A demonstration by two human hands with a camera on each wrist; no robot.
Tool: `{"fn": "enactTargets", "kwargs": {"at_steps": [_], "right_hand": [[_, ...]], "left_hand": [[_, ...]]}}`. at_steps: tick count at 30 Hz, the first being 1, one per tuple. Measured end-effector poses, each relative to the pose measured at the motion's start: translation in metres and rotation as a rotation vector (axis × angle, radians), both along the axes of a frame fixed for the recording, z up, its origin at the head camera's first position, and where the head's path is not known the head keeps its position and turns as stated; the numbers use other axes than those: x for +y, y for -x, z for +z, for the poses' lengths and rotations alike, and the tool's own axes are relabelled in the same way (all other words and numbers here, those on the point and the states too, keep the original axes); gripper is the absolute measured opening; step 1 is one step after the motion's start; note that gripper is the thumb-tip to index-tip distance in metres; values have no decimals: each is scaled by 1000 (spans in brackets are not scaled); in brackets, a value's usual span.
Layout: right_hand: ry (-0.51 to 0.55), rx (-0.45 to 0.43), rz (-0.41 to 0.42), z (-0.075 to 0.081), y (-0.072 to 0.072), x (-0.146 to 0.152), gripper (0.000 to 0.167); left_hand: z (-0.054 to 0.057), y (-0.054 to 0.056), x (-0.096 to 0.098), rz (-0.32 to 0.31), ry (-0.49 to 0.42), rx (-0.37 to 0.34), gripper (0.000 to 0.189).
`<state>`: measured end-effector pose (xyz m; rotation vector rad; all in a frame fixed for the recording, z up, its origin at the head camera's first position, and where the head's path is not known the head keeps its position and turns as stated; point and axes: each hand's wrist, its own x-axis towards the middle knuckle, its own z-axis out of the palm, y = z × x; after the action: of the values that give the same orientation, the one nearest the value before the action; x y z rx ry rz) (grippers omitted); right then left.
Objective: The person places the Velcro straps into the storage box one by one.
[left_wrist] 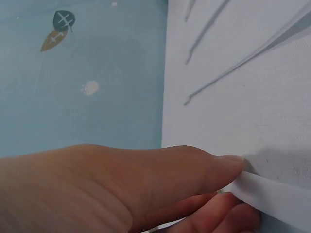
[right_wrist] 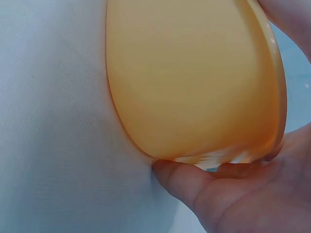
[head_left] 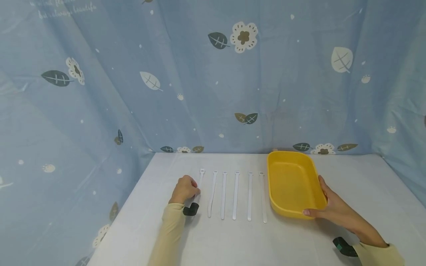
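Blue curtain [head_left: 213, 85] behind straps [head_left: 235, 195] and tray [head_left: 293, 183]

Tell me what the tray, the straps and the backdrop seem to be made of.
Tray: probably plastic, smooth with a soft sheen; the even yellow and rim highlights suggest it. Straps: perhaps thin, flexible plastic, white and smooth; one curves slightly, though fabric can't be ruled out. Backdrop: apparently printed cloth, matte, judging by its soft folds.
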<state>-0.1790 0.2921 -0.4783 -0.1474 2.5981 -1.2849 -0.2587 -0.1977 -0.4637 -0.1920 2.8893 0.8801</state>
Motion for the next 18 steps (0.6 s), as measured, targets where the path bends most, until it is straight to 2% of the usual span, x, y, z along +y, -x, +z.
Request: {"fn": "enactTargets", "kwargs": {"at_steps": [10,18], "right_hand": [[2,-5,9,-1,0,1,130],[19,6,22,1,-1,1,129]], "left_hand": [[4,-2,0,-23,40,1,15],[5,-2,-1,-15,43,2,17]]}}
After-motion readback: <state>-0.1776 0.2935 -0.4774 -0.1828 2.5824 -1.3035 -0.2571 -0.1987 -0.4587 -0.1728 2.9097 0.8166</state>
